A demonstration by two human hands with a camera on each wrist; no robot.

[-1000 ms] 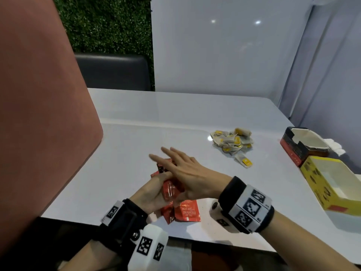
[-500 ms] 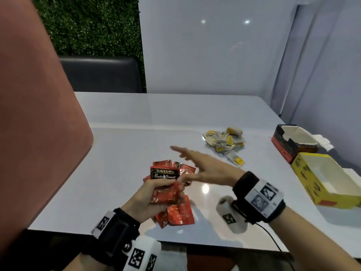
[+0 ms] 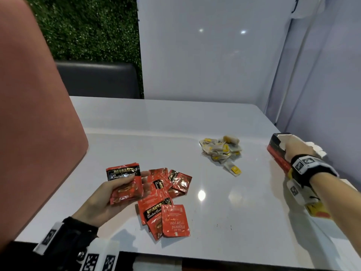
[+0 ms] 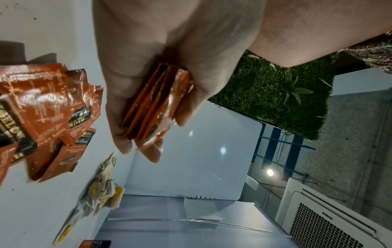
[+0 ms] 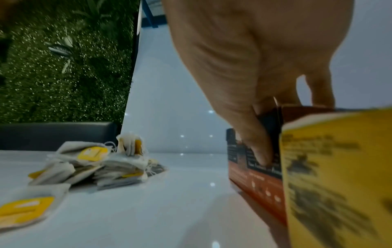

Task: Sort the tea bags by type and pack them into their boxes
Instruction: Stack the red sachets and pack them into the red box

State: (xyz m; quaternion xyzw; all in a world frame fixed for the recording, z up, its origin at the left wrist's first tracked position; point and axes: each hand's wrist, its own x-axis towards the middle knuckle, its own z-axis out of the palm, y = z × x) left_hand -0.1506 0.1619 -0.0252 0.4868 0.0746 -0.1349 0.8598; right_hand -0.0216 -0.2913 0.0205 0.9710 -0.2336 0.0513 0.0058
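Several red foil Bigelow sachets sit stacked in the left hand, thumb across the front, fingers curled behind, at seven o'clock on the white table. They look light, thin and slick, likely to fan apart, so squeezing the flat faces seems safest. More red sachets lie loose just beside. At three o'clock, the right hand pinches the red-and-black box by its wall, thumb outside, fingers inside; stiff card, probably light.
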